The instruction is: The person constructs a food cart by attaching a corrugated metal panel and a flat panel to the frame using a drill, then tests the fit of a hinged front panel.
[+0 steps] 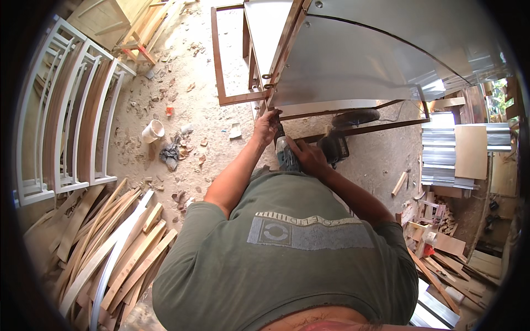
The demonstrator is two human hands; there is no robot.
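A teal and black cordless drill (287,154) points away from my body, its nose near the corner of a brown metal frame (270,101). My right hand (310,156) is closed round its grip, with the black battery (333,148) sticking out to the right. At the drill's front end, my left hand (266,127) has its fingers bent together beside the frame corner. What those fingers pinch is hidden. Shiny sheet metal panels (348,60) cover the frame, with a few bolt heads along the edge. Below the panels is a black wheel (356,117).
White slatted frames (83,110) stand at the left above a heap of wood strips (132,265). A white bucket (153,131) and a dark crumpled bag (170,154) lie on the littered dirt floor. Corrugated sheets (439,149) and wood scraps (447,265) are at the right.
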